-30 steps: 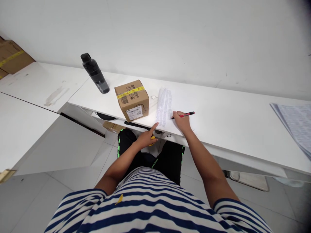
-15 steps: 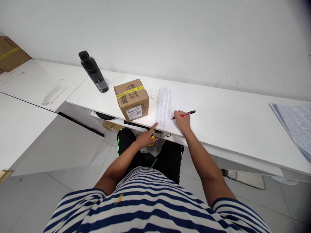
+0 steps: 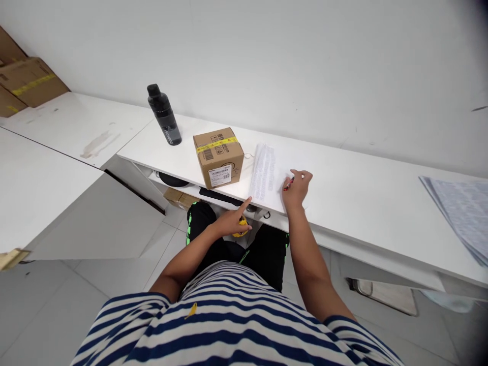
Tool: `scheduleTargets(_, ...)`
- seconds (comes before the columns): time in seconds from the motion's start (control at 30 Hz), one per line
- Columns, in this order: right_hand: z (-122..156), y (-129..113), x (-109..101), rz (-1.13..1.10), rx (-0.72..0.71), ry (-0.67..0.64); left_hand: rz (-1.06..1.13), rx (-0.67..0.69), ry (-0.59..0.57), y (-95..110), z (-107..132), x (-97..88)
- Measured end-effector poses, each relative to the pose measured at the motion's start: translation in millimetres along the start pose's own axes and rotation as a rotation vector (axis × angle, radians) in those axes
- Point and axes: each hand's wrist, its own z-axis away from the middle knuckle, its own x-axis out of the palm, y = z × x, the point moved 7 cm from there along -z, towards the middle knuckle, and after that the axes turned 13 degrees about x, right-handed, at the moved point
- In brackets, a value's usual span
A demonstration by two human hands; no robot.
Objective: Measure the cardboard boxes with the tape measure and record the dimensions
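Observation:
A sheet of paper (image 3: 263, 175) with rows of small dark writing down its left part lies on the white desk (image 3: 354, 203). My right hand (image 3: 298, 190) rests at its right side, shut on a red and black pen (image 3: 288, 184) that is mostly hidden by the fingers. My left hand (image 3: 230, 222) is open at the desk's front edge, its index fingertip at the sheet's lower left corner. Just by the left thumb shows a yellow and black object (image 3: 241, 226), partly covered by the hand. A taped cardboard box (image 3: 220, 156) stands left of the sheet.
A black bottle (image 3: 165, 116) stands behind and left of the box. More cartons (image 3: 36, 81) are stacked at the far left. Several printed sheets (image 3: 459, 208) lie at the right. Below the desktop is a shelf holding a dark flat item (image 3: 219, 196).
The pen has turned from pointing at the sheet to being tucked within my right hand, and that hand's fingers have shifted. My left hand keeps its place. The view has swung slightly left.

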Motion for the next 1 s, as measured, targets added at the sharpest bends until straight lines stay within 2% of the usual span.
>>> scheduleTargets(0.1,-3.2,2.1,10.4,0.134,0.029,-0.074,0.095,0.084,0.081,23.6,21.3,-17.4)
scheduleTargets(0.17,3.3,-8.2,11.0,0.196,-0.001,-0.087,0.134,0.157,0.199,38.6,34.4,-34.2)
scheduleTargets(0.2,11.6,-18.3,9.1,0.182,-0.044,-0.092,0.153,0.212,0.291,45.6,40.5,-43.6)
scheduleTargets(0.27,40.8,-45.2,5.9,0.050,-0.160,-0.170,0.185,0.375,0.557,58.4,53.6,-64.1)
scheduleTargets(0.3,60.9,-59.7,5.1,-0.071,-0.205,-0.253,0.191,0.465,0.723,62.9,61.5,-73.9)
scheduleTargets(0.33,84.3,-73.7,8.7,-0.211,-0.225,-0.412,0.186,0.552,0.895,65.9,70.1,-82.2)
scheduleTargets(0.37,111.2,-88.3,16.3,-0.348,-0.229,-0.637,0.171,0.629,1.044,68.1,77.8,-88.1)
scheduleTargets(0.4,138.0,-103.1,22.4,-0.467,-0.229,-0.837,0.147,0.689,1.156,70.1,83.5,-92.2)
scheduleTargets(0.43,159.1,-116.4,25.8,-0.553,-0.222,-0.950,0.111,0.731,1.224,72.5,86.8,-95.4)
scheduleTargets(0.47,171.1,-126.9,27.3,-0.621,-0.194,-0.959,0.061,0.756,1.244,76.0,87.7,-98.3)
scheduleTargets(0.53,175.7,-139.1,31.5,-0.706,-0.073,-0.855,-0.059,0.734,1.180,82.9,85.5,-104.3)
scheduleTargets(0.6,165.5,-145.5,34.2,-0.736,0.021,-0.708,-0.136,0.578,1.094,80.9,83.4,-111.7)
scheduleTargets(0.63,158.4,-149.3,33.9,-0.735,0.023,-0.644,-0.129,0.473,1.058,75.4,83.4,-115.1)
scheduleTargets(0.73,139.8,-165.9,27.4,-0.642,-0.136,-0.513,0.139,0.219,0.936,49.1,82.2,-117.7)
scheduleTargets(0.83,129.1,-182.5,21.7,-0.494,-0.332,-0.485,0.477,0.157,0.809,32.4,75.8,-118.0)
scheduleTargets(0.93,110.6,-194.3,16.3,-0.391,-0.490,-0.449,0.596,0.147,0.810,25.4,75.6,-140.1)
scheduleTargets(1.0,82.5,-194.4,15.3,-0.351,-0.508,-0.395,0.618,0.135,0.836,19.7,77.6,-163.5)
